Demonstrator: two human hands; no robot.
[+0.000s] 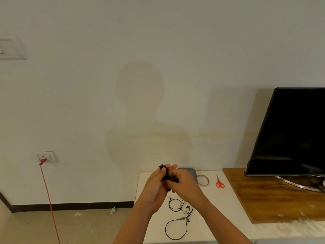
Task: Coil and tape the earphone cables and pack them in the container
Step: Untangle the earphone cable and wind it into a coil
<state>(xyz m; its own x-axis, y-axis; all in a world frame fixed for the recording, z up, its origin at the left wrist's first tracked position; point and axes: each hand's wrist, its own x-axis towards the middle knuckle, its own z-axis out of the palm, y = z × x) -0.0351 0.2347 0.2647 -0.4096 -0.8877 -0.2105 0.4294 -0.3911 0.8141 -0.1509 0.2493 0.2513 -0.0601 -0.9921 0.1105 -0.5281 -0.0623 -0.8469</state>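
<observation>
Both hands are raised over the white table (219,205) and hold a small bundle of black earphone cable (165,175) between them. My left hand (156,184) grips the bundle from the left, and my right hand (182,182) curls round it from the right. Most of the bundle is hidden by the fingers. A second black earphone cable (177,219) lies loose and uncoiled on the table below the hands. The grey container (192,172) sits at the back of the table, partly hidden behind my right hand. A roll of clear tape (203,179) lies just right of the container.
Red-handled scissors (219,182) lie right of the tape. A wooden board (274,194) carries a black TV (290,134) at the right. A red cord (50,201) hangs from a wall socket (46,157) at the left. The floor lies left of the table.
</observation>
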